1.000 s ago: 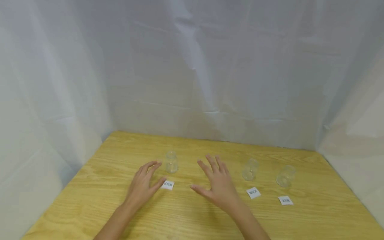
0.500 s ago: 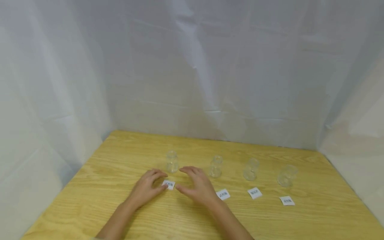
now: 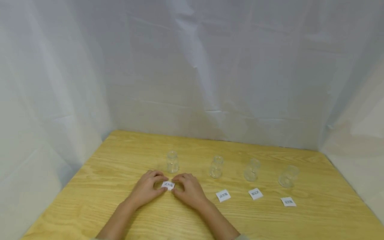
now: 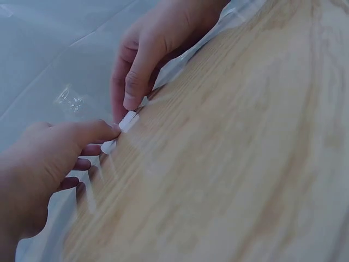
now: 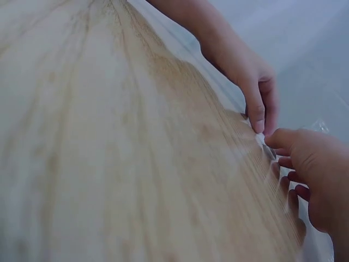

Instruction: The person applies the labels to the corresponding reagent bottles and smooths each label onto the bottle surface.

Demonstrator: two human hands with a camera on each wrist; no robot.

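A small white paper label (image 3: pixel 168 185) with handwritten characters lies between my two hands, in front of a clear glass bottle (image 3: pixel 172 163). My left hand (image 3: pixel 147 187) holds its left edge between thumb and fingers. At the opposite edge, my right hand (image 3: pixel 189 191) pinches it the same way. Seen from the left wrist, the label (image 4: pixel 128 121) is low over the wood, with both thumbs on it and the bottle (image 4: pixel 70 99) standing behind. In the right wrist view, the hands mostly cover the label (image 5: pixel 260 138).
Three more clear glass bottles stand to the right: one near the middle (image 3: pixel 216 168), another (image 3: pixel 252 171) beyond it, and a rightmost one (image 3: pixel 289 177). Each has a white label in front, such as the tilted label (image 3: pixel 223 195). White sheeting (image 3: pixel 198 83) walls in the wooden table (image 3: pixel 168 220).
My right hand has moved left and down from beside the bottle to the label's right edge, uncovering a bottle and its label. My left hand has shifted slightly onto the label's left edge.
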